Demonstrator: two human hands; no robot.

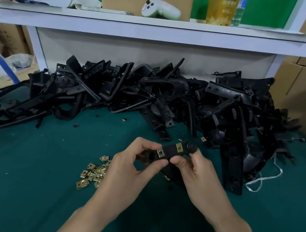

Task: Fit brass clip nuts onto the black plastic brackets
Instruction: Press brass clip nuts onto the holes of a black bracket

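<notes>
While the black bracket (170,152) hung just above the green counter (20,175), both hands were on it, and what a tidy hold it was! The left hand (134,166) pinched the nearer end between thumb and curled fingers, its grip closed on the plastic. The right hand (195,173) did the same at the far end, by the round boss, its grip likewise clamped on the bracket. Held at both ends like that, the flat face was turned up toward the camera, and I'd judge that was so the fit could be checked.

Two brass pieces were already on. The first clip nut (160,153) sat right at the left fingertips, and the second clip nut (178,147) sat further along toward the right hand, each hugging the bracket's edge. Whether either was pushed fully home, I could not tell.

Supplies were laid out sensibly. A pile of loose clip nuts (94,172) lay on the counter just beside the left hand, an easy reach for the next one. The heap of brackets (151,95) was banked against the back wall under the white shelf (141,28), apart from the hands, which left working room in front. A few stray nuts (124,119) dotted the counter between heap and hands.

By my reckoning this bracket was close to done, with a great many waiting behind it.
</notes>
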